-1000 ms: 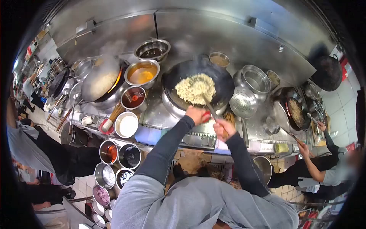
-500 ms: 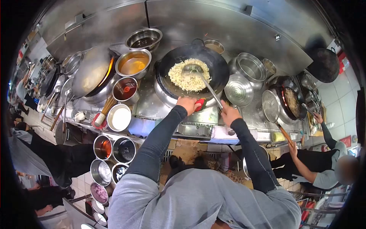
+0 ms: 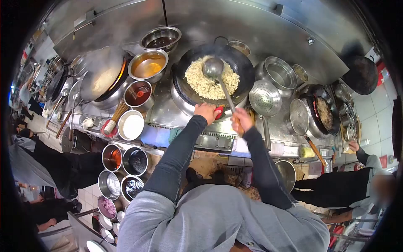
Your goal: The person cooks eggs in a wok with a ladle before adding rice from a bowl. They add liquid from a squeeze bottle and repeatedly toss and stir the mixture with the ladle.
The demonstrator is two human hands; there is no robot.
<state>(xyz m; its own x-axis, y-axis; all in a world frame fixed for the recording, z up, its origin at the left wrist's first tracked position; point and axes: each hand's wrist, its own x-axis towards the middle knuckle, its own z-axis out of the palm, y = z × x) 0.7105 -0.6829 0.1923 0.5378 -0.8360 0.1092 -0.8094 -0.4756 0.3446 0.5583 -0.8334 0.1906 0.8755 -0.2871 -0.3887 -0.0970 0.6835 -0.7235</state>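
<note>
A black wok [image 3: 247,69] sits on the burner in front of me, holding fried rice [image 3: 195,80]. My left hand [image 3: 206,112] is closed at the wok's near rim, beside a red cloth or grip [image 3: 218,111]; its fingers partly hide what they grasp. A long-handled metal ladle [image 3: 213,67] rests with its bowl on the rice, rounded back facing up. Its handle slopes down to my right hand [image 3: 242,120], which is wrapped round it. A perforated strainer [image 3: 265,98] lies just right of the wok.
Left of the wok stand pots of amber liquid [image 3: 147,66], red sauce [image 3: 137,94] and something white [image 3: 131,125]. A bamboo brush [image 3: 115,117] lies beside them. Another wok [image 3: 98,84] steams further left. At right, a co-worker [image 3: 361,180] stands by a wok [image 3: 322,111].
My right hand has moved left and slightly up, and the ladle has turned steeper with its bowl higher in the wok. The rice has spread to the right. My left hand stays at the rim.
</note>
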